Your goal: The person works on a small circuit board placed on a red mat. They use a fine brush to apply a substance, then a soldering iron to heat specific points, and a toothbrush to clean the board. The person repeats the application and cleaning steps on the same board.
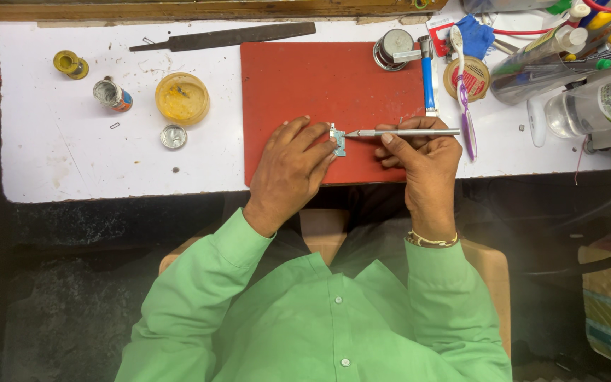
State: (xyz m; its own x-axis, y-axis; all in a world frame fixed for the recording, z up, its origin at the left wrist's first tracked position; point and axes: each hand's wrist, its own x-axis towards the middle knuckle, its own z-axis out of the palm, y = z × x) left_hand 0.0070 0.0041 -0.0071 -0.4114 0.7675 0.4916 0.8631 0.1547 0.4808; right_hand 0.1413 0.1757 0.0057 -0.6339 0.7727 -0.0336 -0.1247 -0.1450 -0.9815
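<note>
My left hand (290, 170) rests on a red mat (298, 85) and pins a small grey-blue metal part (338, 142) under its fingertips. My right hand (422, 155) grips a slim silver knife-like tool (408, 132) held level, its pointed tip touching the part's right side. Both hands sit near the mat's front edge, above the white table's rim. I wear green sleeves and a bracelet on the right wrist.
On the white table (58, 155): a yellow tub (182, 97), a small round tin lid (173, 136), a small tilted jar (112, 94), a solder spool (71, 64), a long flat file (224, 37). Right of the mat: a blue-handled tool (428, 79), a toothbrush (463, 92), bottles (595, 102).
</note>
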